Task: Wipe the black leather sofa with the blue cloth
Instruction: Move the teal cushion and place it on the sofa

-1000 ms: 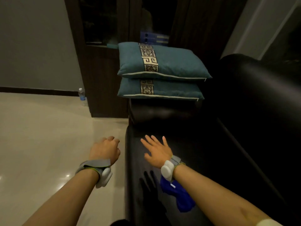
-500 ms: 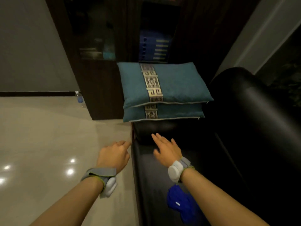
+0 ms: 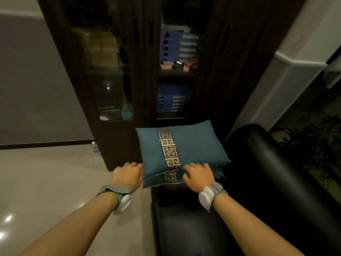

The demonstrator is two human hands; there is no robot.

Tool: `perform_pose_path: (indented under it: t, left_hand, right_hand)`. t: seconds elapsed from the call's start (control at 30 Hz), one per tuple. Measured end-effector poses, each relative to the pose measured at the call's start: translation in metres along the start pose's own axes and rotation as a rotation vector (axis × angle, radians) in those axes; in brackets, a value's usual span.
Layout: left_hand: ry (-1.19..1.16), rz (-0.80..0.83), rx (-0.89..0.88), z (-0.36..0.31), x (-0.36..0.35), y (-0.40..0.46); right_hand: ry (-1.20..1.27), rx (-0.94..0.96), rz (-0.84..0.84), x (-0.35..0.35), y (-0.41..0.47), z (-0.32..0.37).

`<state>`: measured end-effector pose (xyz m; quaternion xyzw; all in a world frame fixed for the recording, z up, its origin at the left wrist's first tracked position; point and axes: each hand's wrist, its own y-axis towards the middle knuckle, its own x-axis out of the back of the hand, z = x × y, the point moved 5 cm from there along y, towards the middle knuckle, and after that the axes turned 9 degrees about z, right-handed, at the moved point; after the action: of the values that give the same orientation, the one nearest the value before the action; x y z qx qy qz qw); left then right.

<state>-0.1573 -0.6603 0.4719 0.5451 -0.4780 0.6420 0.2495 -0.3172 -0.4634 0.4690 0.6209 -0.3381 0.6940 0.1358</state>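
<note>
The black leather sofa (image 3: 258, 182) fills the lower right of the view, its seat running away from the camera and its rounded back rising on the right. Of the blue cloth (image 3: 198, 254), only a small corner is seen on the seat at the bottom edge of the frame, well apart from both hands. At the sofa's far end, on its armrest, two teal cushions with a patterned cream and black band (image 3: 180, 150) are stacked. The left hand (image 3: 127, 176) is placed against the left corner of the stack with fingers curled at its edge; whether the fabric is gripped cannot be told. The right hand (image 3: 198, 175) is curled over the front edge of the stack, fingers tucked between the two cushions. Behind the sofa's armrest a dark wooden glass-fronted cabinet (image 3: 114, 80) is seen.
</note>
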Motion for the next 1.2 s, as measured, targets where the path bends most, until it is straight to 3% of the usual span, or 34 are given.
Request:
perform_pose_path:
  t: [0.23, 0.4, 0.53, 0.9, 1.2]
  left_hand:
    - [0.062, 0.043, -0.086, 0.063, 0.034, 0.109]
    - [0.13, 0.024, -0.144, 0.08, 0.053, 0.177]
    - [0.198, 0.119, -0.178, 0.075, 0.061, 0.231]
    - [0.195, 0.252, -0.211, 0.04, 0.025, 0.382]
    - [0.13, 0.378, -0.059, 0.025, -0.006, 0.454]
  right_hand:
    - [0.022, -0.141, 0.087, 0.025, 0.104, -0.019]
    - [-0.023, -0.213, 0.109, 0.034, 0.153, -0.039]
    - [-0.058, -0.239, 0.148, 0.046, 0.195, -0.062]
    - [-0.052, -0.108, 0.352, 0.037, 0.35, -0.157]
    - [-0.047, 0.0, 0.57, -0.004, 0.455, -0.208]
